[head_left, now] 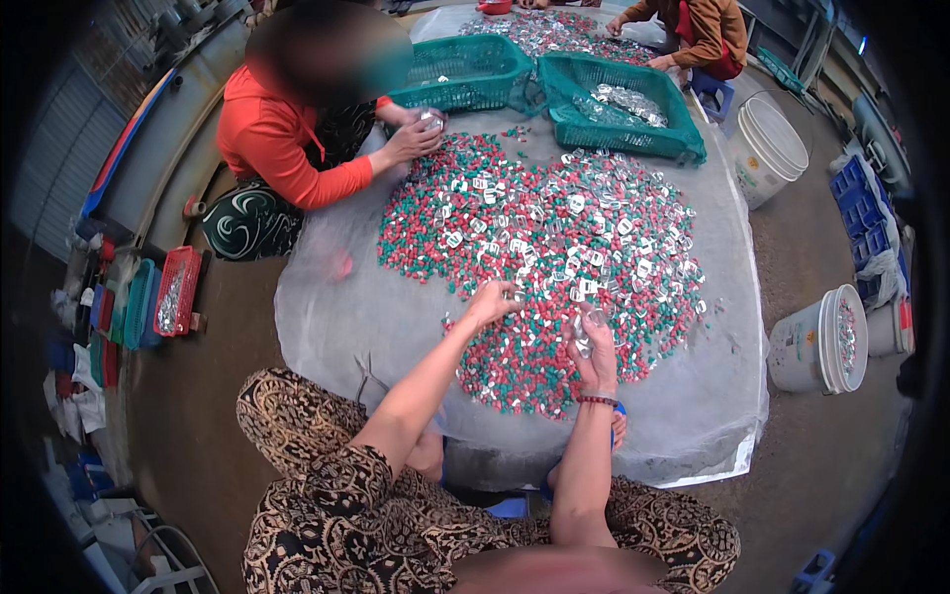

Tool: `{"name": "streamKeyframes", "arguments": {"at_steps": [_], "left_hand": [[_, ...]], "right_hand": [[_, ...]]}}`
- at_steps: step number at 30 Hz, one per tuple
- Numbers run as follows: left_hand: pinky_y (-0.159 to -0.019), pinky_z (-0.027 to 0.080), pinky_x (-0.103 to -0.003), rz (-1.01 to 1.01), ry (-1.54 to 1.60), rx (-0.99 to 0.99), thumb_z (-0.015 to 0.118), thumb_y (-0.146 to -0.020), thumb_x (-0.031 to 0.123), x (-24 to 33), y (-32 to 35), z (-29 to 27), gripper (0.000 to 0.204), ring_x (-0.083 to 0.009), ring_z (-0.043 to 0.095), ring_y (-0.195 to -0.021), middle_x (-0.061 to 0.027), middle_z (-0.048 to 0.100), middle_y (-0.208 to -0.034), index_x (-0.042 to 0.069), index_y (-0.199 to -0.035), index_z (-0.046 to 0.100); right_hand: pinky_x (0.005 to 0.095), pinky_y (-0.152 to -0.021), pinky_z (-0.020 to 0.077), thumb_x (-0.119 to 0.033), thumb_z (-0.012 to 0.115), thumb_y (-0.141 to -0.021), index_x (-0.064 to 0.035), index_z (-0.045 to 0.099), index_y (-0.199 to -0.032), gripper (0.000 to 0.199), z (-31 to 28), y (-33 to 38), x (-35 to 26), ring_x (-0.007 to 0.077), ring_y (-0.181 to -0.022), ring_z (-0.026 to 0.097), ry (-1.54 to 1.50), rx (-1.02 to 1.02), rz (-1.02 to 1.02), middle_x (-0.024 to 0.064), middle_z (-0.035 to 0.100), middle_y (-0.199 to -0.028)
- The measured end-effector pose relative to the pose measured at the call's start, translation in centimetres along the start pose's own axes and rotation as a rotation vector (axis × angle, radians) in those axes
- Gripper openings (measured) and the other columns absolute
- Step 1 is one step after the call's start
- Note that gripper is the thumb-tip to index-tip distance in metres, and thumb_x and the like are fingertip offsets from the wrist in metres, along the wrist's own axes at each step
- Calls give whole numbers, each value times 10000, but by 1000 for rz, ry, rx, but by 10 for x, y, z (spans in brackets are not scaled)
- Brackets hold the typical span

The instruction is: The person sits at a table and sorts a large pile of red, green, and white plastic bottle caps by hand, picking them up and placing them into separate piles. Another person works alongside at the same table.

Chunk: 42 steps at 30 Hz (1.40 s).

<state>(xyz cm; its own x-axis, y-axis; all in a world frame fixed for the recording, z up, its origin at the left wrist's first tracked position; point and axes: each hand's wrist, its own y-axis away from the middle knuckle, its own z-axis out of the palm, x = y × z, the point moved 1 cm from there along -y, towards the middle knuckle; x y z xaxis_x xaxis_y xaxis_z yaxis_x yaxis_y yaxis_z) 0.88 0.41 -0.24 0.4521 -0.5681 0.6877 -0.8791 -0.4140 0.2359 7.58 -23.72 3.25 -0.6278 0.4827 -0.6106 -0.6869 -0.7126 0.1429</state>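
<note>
A wide pile of small red, green and white pellets [416, 238] is spread before me, with shiny flat buckle-like metal pieces [572, 265] scattered through it. My left hand [492, 303] is over the near left part of the pile, fingers curled together; whatever they pinch is too small to make out. Several of the metal pieces are gathered in my right hand [595, 358], palm up with the fingers bent around them, above the near side of the pile. Beside my left forearm, a pair of pliers [366, 374] lies on the pale plastic sheet [327, 297].
Across to the left, a person in an orange top [287, 139] holds metal pieces. Two green mesh baskets [465, 71] stand behind the pile, the right one containing metal pieces. White buckets [807, 342] line the right side. Another person [708, 40] works farther back.
</note>
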Motion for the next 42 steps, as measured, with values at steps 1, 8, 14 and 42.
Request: {"name": "streamKeyframes", "arguments": {"at_steps": [1, 8, 14, 42], "left_hand": [[-829, 472, -382, 13, -84, 10, 718, -714, 339, 7, 0, -7, 382, -278, 636, -895, -163, 670, -935, 98, -1008, 686], [-664, 479, -411, 5, -346, 48, 671, -756, 442, 42, 31, -31, 409, -278, 637, -675, -139, 641, -710, 33, -772, 663], [-514, 412, -206, -296, 782, -129, 637, -842, 440, 48, 28, -26, 355, -91, 513, -570, 4, 556, -726, 88, -887, 619], [-836, 551, -315, -35, 1240, -488, 577, -775, -101, 92, 65, -47, 444, -231, 626, -971, -159, 598, -1067, -54, -1207, 486]], "right_hand": [[362, -739, 573, -193, 564, -905, -8, 354, -1312, 494, 6, -3, -3, 335, -991, 605, 8, 7, 26, 207, 523, -1188], [326, -652, 556, -350, 429, -964, -32, 490, -1199, 400, 31, 24, 6, 312, -938, 573, -576, 25, -3, 190, 550, -1079], [260, -551, 460, -268, 423, -958, -70, 521, -1189, 320, 19, 19, 11, 218, -779, 464, -869, 267, 79, 132, 510, -927], [182, -434, 388, -206, 598, -902, -44, 572, -1042, 216, 61, 14, 13, 94, -588, 562, 193, 191, 41, 12, 599, -752]]}}
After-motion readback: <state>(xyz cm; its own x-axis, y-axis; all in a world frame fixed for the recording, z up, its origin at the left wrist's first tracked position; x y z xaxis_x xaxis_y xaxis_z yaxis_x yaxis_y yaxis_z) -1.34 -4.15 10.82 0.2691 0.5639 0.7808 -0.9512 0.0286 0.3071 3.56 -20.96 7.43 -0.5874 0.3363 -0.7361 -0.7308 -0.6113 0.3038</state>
